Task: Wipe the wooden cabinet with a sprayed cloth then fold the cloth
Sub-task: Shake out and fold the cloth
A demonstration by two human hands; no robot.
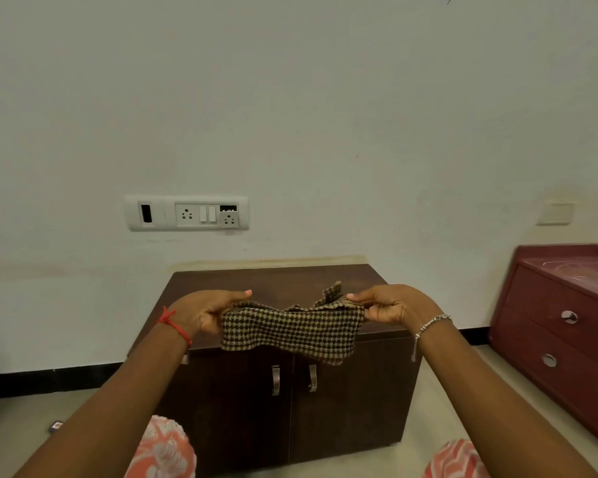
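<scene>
A brown and black checked cloth [290, 331] is stretched out in the air above the front edge of the dark wooden cabinet [280, 281]. My left hand [204, 310] pinches the cloth's left end and my right hand [390, 305] pinches its right end. The cloth hangs folded over along its top edge, with one corner sticking up near my right thumb. The cabinet has two doors with metal handles [276, 380] and stands against the wall in front of me.
A red chest of drawers [553, 326] stands at the right with a white object on top. A switch and socket panel [187, 213] is on the wall above the cabinet. A small dark item [56, 426] lies on the floor at left. My knees show at the bottom.
</scene>
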